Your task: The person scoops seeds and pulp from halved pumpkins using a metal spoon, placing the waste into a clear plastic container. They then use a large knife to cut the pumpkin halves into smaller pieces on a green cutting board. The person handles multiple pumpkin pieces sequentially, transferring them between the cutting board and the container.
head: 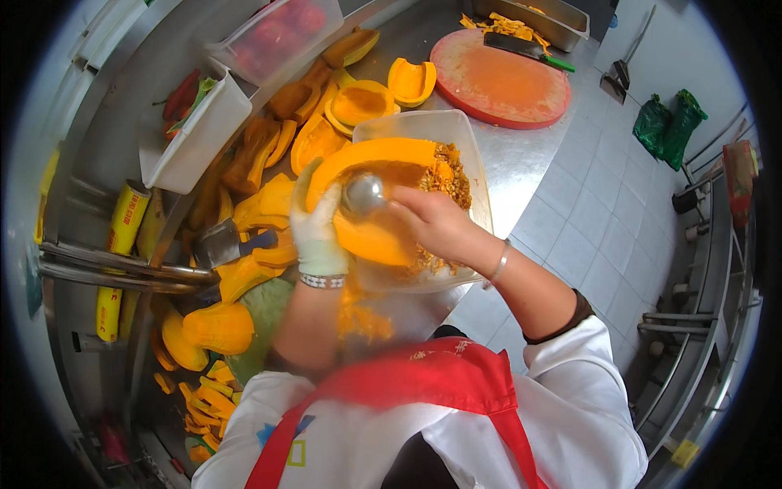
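My left hand (319,229), in a pale glove, holds a large hollowed pumpkin piece (382,150) at its left end. The round metal bowl of a spoon or ladle (363,194) rests in the hollow, its handle hidden in my bare right hand (431,220). Under the pumpkin stands a clear plastic bin (455,122) holding seeds and stringy pulp (455,183). Cut pumpkin halves (360,104) and peeled chunks (250,275) lie to the left. Among them rests a wide metal blade with a blue handle (259,241).
A round red-edged cutting board (501,79) carries a cleaver with a green handle (553,61). Behind it is a metal pan (562,24). White and clear tubs (211,131) stand upper left, near yellow film rolls (127,217). The steel table's edge (544,165) runs along the right.
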A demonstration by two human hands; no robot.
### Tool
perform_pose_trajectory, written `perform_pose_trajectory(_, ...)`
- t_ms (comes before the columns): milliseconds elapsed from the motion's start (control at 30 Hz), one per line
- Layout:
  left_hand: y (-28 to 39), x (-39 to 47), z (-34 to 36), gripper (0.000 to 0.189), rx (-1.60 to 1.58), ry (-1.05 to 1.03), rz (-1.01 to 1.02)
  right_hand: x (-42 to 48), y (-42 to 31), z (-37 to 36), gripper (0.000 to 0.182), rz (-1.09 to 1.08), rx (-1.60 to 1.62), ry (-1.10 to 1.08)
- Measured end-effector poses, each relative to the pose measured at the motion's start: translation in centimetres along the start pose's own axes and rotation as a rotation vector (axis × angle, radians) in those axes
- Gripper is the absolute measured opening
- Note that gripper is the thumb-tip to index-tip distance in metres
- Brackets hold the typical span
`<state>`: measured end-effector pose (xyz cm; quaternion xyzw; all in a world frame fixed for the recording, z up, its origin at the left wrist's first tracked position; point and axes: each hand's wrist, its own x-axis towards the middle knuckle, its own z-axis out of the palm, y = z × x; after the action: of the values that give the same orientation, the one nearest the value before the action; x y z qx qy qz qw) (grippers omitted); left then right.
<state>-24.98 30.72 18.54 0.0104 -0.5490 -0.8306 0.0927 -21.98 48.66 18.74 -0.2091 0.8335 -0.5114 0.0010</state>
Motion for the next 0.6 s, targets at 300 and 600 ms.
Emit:
perform_pose_trajectory(300, 0.6, -0.1, -2.2, 0.043, -0.066, 0.114, -0.092, -1.6, 2.0, -0.9, 0.009, 0.042, -0.288, -0.028)
perform_pose_trajectory(600, 0.2, -0.4, -2.2, 0.048, -0.050, 0.199, -0.054, -1.3, 3.6, -0.9, 0.008, 0.047, -0.475, 0.050)
